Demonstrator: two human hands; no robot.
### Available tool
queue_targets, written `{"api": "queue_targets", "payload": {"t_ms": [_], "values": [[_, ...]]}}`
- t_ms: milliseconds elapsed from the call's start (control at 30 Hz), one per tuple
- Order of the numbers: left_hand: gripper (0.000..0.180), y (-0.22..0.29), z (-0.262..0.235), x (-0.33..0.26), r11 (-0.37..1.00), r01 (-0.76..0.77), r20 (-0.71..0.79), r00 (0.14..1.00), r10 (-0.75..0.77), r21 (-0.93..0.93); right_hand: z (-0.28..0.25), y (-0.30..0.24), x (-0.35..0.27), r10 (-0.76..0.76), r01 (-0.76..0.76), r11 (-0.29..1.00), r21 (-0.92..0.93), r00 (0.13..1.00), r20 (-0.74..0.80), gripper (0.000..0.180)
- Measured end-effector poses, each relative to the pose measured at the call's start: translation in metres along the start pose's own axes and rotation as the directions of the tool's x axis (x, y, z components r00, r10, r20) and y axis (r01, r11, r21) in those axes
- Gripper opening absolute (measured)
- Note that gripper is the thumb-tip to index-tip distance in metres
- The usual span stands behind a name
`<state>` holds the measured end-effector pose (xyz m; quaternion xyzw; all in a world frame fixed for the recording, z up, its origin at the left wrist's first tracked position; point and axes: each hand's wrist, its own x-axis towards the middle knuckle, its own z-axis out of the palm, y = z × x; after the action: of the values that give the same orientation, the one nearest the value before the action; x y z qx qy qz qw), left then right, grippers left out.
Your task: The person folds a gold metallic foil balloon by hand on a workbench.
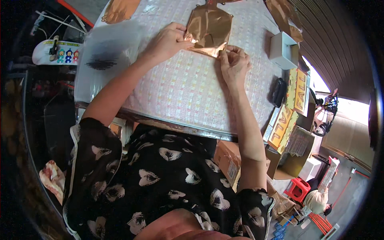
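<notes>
A shiny copper-coloured foil piece, roughly square with small round knobs at its upper corners, lies on the table before me. A narrow neck runs from its top toward the picture's upper edge. My left hand grips its lower left edge, thumb at the corner and fingers along the side. At the lower right corner, my right hand pinches the foil between thumb and curled fingers. More copper foil lies at the far left and at the far right.
A patterned cloth under clear plastic covers the table. An open white box and a black case sit along its right side. Beyond are a printed yellow carton, a red stool and another person. A white skateboard is at left.
</notes>
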<state>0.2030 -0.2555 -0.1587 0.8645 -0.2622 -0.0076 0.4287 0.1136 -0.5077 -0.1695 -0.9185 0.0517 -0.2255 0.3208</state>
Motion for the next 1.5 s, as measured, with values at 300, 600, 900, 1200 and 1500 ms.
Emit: {"api": "queue_targets", "payload": {"t_ms": [300,600,900,1200,1500], "values": [[0.03,0.007,-0.006,0.004,0.999,-0.026,0.028,0.999,0.024,0.047,0.007,-0.001,0.025,0.178,-0.185,0.979,-0.088,0.981,-0.077,0.032],[0.029,0.01,-0.006,0.004,0.999,0.047,0.039,0.998,-0.048,0.019,0.005,-0.022,0.033,-0.247,0.186,0.886,-0.425,0.965,-0.093,0.052],[0.031,0.016,-0.006,0.004,0.999,0.032,0.042,0.999,-0.033,0.037,0.057,-0.01,0.046,-0.2,0.228,0.842,-0.49,0.974,0.111,0.066],[0.035,0.004,-0.008,-0.001,0.999,-0.008,0.0,1.0,0.008,0.035,0.058,-0.016,0.042,-0.088,0.119,0.863,-0.49,0.992,0.087,0.07],[0.064,0.017,0.012,0.005,0.757,-0.334,0.135,0.94,0.314,0.562,0.058,-0.016,0.041,-0.033,0.081,0.87,-0.486,0.994,0.108,0.074]]}}
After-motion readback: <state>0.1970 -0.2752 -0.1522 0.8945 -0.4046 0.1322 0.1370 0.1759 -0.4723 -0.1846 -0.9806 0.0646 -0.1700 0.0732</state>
